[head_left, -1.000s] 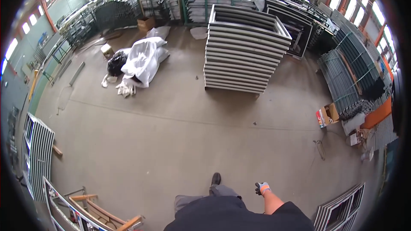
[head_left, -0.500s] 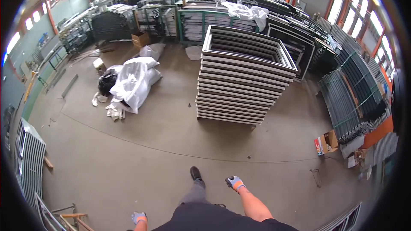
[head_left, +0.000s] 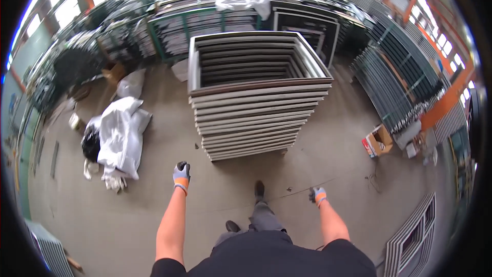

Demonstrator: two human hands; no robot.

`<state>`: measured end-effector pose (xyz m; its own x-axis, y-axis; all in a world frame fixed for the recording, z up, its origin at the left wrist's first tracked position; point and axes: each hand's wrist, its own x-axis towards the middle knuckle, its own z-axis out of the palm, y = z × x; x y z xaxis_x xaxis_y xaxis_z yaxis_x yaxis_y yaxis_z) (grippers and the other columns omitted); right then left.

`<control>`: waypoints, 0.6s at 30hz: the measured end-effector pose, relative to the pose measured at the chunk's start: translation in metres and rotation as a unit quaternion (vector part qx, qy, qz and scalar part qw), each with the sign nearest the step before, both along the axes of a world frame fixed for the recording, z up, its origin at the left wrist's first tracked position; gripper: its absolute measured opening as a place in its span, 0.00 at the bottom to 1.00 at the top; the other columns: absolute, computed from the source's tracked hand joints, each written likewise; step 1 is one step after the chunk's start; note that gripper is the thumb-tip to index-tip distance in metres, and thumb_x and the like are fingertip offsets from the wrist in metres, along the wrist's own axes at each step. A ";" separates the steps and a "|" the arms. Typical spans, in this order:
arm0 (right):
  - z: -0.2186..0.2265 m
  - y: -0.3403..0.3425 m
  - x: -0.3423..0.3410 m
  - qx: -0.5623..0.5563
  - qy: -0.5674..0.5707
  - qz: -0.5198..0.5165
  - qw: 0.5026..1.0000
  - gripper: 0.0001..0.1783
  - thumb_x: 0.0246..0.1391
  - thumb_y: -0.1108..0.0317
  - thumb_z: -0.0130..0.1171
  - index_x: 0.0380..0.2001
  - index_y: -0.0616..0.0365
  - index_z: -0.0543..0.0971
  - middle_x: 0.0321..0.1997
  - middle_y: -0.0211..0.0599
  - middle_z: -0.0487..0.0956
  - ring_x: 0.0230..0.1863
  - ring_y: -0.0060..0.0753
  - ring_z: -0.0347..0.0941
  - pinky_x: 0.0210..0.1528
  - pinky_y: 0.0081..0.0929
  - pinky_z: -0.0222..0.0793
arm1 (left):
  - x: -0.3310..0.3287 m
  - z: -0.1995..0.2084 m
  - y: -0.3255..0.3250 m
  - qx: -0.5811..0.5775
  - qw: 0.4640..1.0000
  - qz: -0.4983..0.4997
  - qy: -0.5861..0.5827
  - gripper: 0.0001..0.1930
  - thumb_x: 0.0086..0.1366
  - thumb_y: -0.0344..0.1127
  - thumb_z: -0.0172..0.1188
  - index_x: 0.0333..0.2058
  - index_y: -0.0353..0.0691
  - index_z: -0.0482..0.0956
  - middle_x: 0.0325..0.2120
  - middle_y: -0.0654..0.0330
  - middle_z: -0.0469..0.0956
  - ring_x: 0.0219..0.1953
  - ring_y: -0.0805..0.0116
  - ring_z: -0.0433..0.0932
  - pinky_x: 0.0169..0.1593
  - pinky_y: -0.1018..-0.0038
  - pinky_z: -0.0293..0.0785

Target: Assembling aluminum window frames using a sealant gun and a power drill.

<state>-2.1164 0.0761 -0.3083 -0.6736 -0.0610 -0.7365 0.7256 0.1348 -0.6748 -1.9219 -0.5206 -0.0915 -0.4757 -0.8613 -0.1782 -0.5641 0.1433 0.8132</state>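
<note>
A tall stack of rectangular window frames (head_left: 261, 83) stands on the floor ahead of me, its open middle facing up. My left hand (head_left: 181, 175), in a grey and orange work glove with dark fingers, hangs over the floor short of the stack's near left corner. Its fingers are curled in and hold nothing I can see. Lower and to the right, my right hand (head_left: 318, 195) wears the same kind of glove, its fingers also curled with nothing visible in them. Both hands are apart from the frames.
White plastic sacks (head_left: 120, 136) and a black bag (head_left: 91, 143) lie at left. To the right are an open cardboard box (head_left: 378, 141), a bundle of dark profiles (head_left: 382, 90) and leaning frames (head_left: 412, 236). Racks (head_left: 177, 35) line the back. A cable (head_left: 302, 189) crosses the floor.
The view has turned right and the stack now stands nearer. My left hand has swung up and forward; my right hand is farther right. Both of my feet now show.
</note>
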 end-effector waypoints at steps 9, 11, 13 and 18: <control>0.055 0.008 -0.421 0.216 0.291 -0.154 0.919 0.15 0.54 0.55 0.57 0.24 0.56 0.75 0.20 0.34 0.75 0.18 0.26 0.69 0.20 0.30 0.63 | -0.201 0.020 -0.089 -0.094 0.970 0.017 0.225 0.18 0.61 0.30 0.59 0.49 0.29 0.71 0.43 0.54 0.77 0.45 0.66 0.75 0.52 0.73 0.70; 0.087 -0.023 -0.516 0.287 0.407 -0.186 0.847 0.21 0.52 0.52 0.60 0.30 0.62 0.75 0.29 0.45 0.79 0.28 0.38 0.73 0.33 0.36 0.68 | -0.241 0.029 -0.126 -0.125 0.957 0.054 0.258 0.19 0.61 0.30 0.60 0.50 0.29 0.70 0.43 0.53 0.76 0.47 0.63 0.75 0.54 0.71 0.69; 0.112 -0.026 -0.580 0.312 0.453 -0.147 0.822 0.23 0.53 0.52 0.61 0.39 0.63 0.74 0.39 0.47 0.79 0.38 0.41 0.74 0.42 0.34 0.70 | -0.301 0.065 -0.117 -0.207 0.973 0.028 0.100 0.21 0.60 0.32 0.61 0.51 0.30 0.70 0.43 0.51 0.76 0.49 0.60 0.74 0.54 0.69 0.68; 0.088 -0.124 -0.685 0.414 0.362 0.196 0.812 0.30 0.52 0.49 0.58 0.53 0.57 0.72 0.52 0.52 0.75 0.52 0.57 0.71 0.51 0.43 0.67 | -0.309 0.058 -0.199 -0.169 0.972 0.011 -0.163 0.36 0.50 0.56 0.66 0.46 0.27 0.75 0.44 0.39 0.76 0.50 0.47 0.75 0.53 0.62 0.70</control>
<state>-2.8015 -0.0478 -0.2208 -0.9966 -0.0616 -0.0539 -0.0294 0.8841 -0.4664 -2.2313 -0.7200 -0.0332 -0.4229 -0.9059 -0.0217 -0.7898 0.3568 0.4989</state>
